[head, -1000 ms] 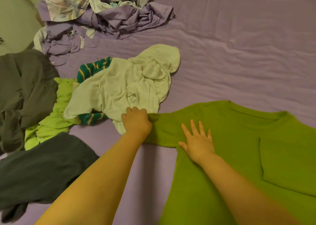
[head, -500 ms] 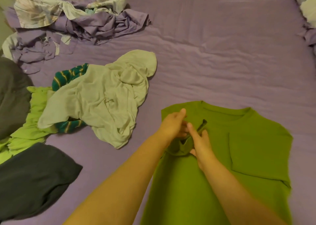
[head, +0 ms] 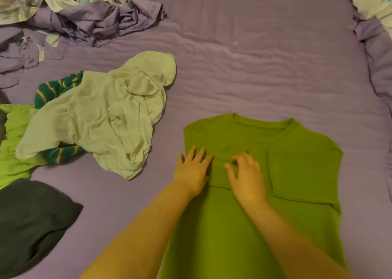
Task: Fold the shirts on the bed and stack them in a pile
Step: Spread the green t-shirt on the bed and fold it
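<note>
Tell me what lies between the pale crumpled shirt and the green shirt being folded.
In the head view, only bare purple bedsheet separates the pale crumpled shirt from the green shirt.

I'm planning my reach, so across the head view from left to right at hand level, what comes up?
Dark garment → pale shirt → left hand → right hand → green shirt's folded right sleeve → bare sheet.

Dim, warm indoor light gives everything a yellowish-purple cast, with no glare. Soft shadows lie just beside the forearms on the bed [head: 265,70] sheet and in its wrinkles. The picture is slightly soft throughout, and the wide lens bows the bed toward the frame edges.
</note>
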The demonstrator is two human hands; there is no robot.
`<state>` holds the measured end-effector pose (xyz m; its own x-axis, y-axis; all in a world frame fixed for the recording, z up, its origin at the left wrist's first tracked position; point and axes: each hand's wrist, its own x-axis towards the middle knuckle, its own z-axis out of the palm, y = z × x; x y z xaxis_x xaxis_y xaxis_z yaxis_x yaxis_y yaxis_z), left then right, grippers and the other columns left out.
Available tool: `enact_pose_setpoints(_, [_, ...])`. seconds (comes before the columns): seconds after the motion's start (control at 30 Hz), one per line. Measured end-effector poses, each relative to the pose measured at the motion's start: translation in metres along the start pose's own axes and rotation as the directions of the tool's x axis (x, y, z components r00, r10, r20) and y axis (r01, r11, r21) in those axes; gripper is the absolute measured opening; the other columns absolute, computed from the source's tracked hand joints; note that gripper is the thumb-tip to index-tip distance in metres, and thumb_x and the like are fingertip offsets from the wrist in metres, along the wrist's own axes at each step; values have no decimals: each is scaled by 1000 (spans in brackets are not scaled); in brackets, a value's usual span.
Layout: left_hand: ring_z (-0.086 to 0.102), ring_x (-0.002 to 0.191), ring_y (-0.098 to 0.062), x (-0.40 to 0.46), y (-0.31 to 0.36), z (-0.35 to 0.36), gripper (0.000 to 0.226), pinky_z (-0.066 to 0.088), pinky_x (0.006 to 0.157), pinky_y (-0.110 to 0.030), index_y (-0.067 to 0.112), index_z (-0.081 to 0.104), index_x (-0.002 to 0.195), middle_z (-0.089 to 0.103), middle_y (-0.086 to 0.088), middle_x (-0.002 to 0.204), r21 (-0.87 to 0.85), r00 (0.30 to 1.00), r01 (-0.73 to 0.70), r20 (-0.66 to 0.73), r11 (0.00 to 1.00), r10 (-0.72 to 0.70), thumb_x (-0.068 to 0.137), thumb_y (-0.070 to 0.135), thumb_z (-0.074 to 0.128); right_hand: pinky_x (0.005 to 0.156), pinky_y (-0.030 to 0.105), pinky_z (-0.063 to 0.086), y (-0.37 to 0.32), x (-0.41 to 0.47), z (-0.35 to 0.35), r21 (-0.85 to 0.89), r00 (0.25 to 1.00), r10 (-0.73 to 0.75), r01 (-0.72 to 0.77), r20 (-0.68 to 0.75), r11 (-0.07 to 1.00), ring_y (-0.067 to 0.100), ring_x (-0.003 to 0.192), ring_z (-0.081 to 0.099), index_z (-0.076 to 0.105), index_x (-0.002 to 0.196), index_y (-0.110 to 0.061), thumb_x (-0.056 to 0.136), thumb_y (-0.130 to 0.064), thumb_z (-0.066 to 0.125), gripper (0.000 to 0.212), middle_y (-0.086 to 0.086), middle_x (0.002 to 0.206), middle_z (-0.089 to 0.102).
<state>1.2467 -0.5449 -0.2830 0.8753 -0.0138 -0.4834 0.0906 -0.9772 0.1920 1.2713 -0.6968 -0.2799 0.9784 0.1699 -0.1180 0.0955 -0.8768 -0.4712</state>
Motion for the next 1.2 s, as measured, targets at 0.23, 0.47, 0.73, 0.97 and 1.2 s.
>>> enact_pose_setpoints(0.23, [-17,144,-29,-5,-8,8,74,-3,112,-61,31,-11,149,-18,4,157,124,997,25,74,992,-35,95,55,34,78,40,50,23,-15,3,-398,985,-162,170,55,901,33,107,60,63,117,-21,54,-3,75,66,15,120,62])
enact_pose_setpoints(0.47, [2,145,-38,-49,28,36,66,-1,111,-61,24,12,151,5,-10,159,249,990,-46,-118,967,78,95,47,41,90,53,47,62,-69,-3,-465,913,-317,404,258,788,36,120,54,67,116,-23,52,-26,87,68,16,130,57])
enact_pose_setpoints(0.73, [55,121,-29,-152,86,109,75,45,94,-57,23,60,126,59,-5,131,192,965,-165,-170,968,198,60,55,75,92,51,47,90,-169,-18,-384,911,-319,402,261,831,33,120,54,66,117,-22,56,-42,85,66,15,129,58])
enact_pose_setpoints(0.97, [62,112,-24,-237,122,147,74,53,88,-45,23,66,116,66,-3,121,143,972,-214,-68,966,225,52,57,80,94,44,48,124,-268,-29,-312,870,-345,457,352,833,29,117,56,67,113,-26,51,-45,86,68,11,126,61])
enact_pose_setpoints(1.2, [66,102,-25,-301,135,183,73,56,77,-37,27,64,104,67,-5,113,60,966,-260,11,964,259,39,52,85,80,42,55,148,-339,-40,-249,814,-363,507,454,825,28,105,65,73,101,-27,37,-50,89,70,10,117,66])
